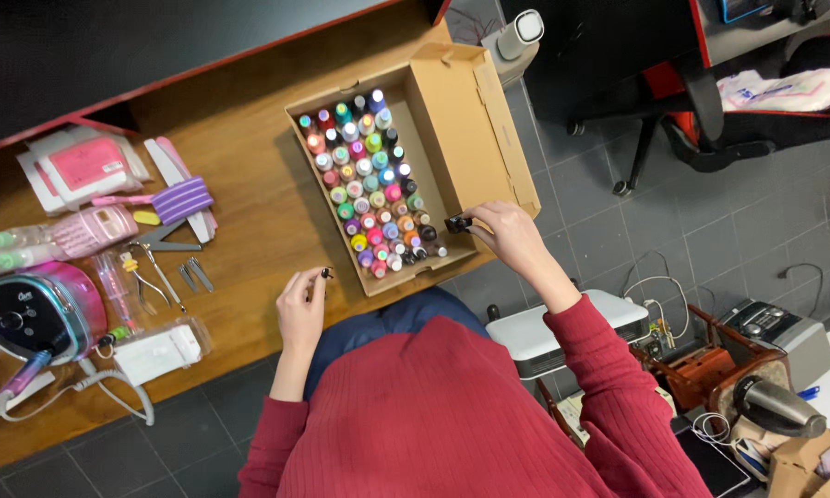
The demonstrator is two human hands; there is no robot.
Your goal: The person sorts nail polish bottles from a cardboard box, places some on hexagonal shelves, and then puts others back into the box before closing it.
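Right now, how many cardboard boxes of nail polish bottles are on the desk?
1. The open cardboard box sits at the desk's right end, bottles packed in its left half. The right hand holds a small dark bottle at its near edge; the left hand holds a small cap.

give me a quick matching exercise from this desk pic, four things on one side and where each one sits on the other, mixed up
Things:
1. small dark bottle
2. small dark cap
3. cardboard box
4. pink nail lamp

Places:
A. at the desk's left end, by the white cable
B. pinched in the left hand, over the wooden desk
C. in the right hand, at the box's near corner
D. in the middle of the desk, packed with rows of coloured polish bottles

Pairs: 1-C, 2-B, 3-D, 4-A
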